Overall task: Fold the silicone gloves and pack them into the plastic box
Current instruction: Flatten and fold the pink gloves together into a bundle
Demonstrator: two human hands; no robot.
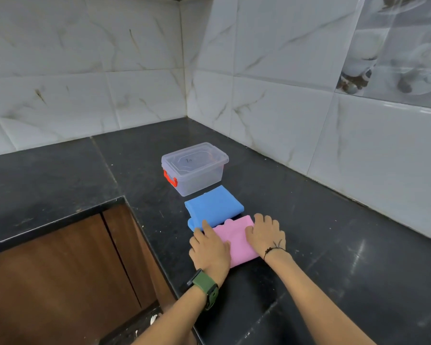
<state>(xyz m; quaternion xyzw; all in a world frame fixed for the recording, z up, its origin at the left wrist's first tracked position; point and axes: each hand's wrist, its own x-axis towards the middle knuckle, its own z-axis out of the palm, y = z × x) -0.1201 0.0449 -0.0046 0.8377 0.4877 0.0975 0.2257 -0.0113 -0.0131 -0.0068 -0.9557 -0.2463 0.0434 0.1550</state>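
Note:
A pink silicone glove [235, 241] lies folded on the black counter. My left hand [209, 247] presses flat on its left side, and my right hand [265, 232] presses flat on its right side. Just behind it lies a blue silicone glove [213, 207], folded, with its thumb sticking out at the lower left. Further back stands the clear plastic box [197, 170] with a red latch; its lid is on.
The black stone counter [321, 245] runs into a corner of white tiled walls [284, 95]. Its front edge steps back at the left, above brown wooden cabinet doors [72, 270].

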